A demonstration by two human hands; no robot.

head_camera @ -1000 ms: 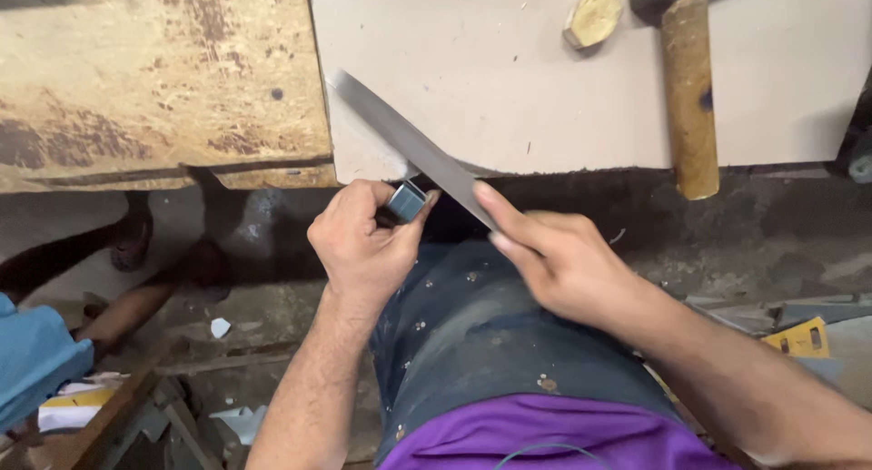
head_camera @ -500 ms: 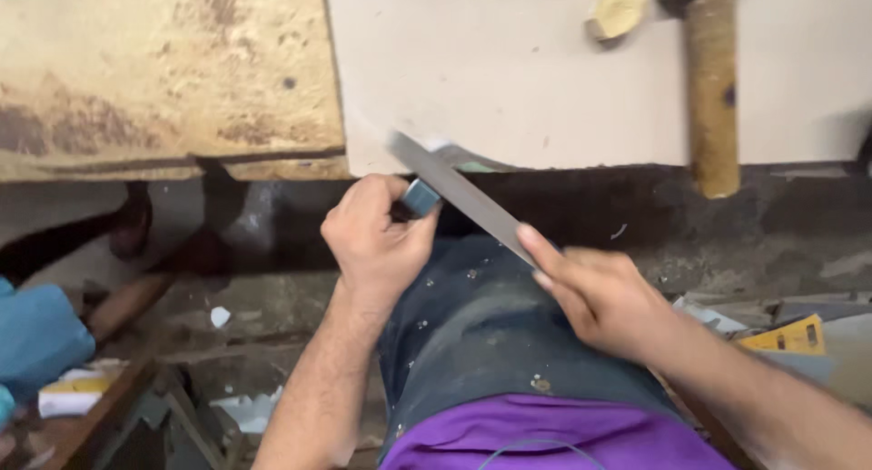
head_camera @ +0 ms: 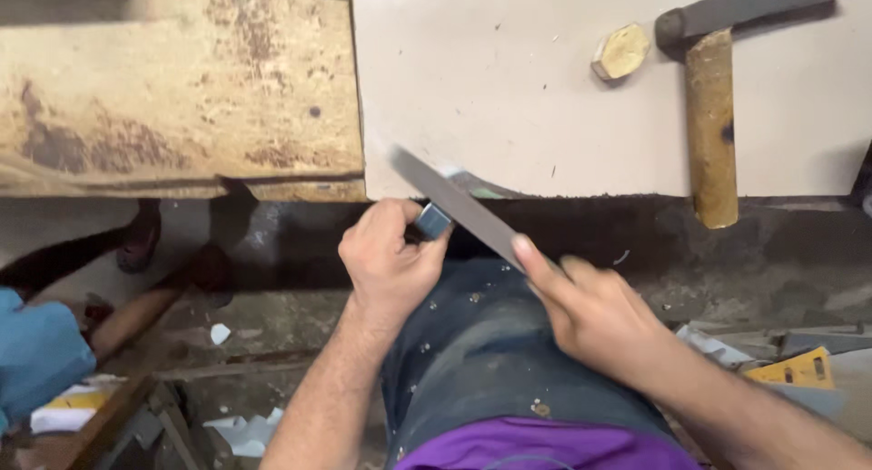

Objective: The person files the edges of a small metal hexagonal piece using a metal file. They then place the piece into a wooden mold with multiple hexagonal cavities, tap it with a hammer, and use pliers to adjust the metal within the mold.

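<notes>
- The block point(head_camera: 434, 221), a small blue-grey piece, sits clamped in the left hand point(head_camera: 391, 261), just off the near edge of the counter point(head_camera: 509, 98), above the person's lap.
- The file point(head_camera: 454, 202), a long flat grey blade, lies slantwise across the block; the right hand point(head_camera: 590, 311) has its fingers closed on the near end, forefinger laid along it.
- Judged from this, a filing stroke is in hand; the next stroke calls for a firm hold on the block and an even angle.
- A hammer point(head_camera: 713, 116) lies near the counter's far right corner, with a yellowish lump point(head_camera: 622, 52) just beside its head.
- A rusty slab point(head_camera: 173, 89) adjoins the counter's left edge.
- Nothing blocks the file's path.
</notes>
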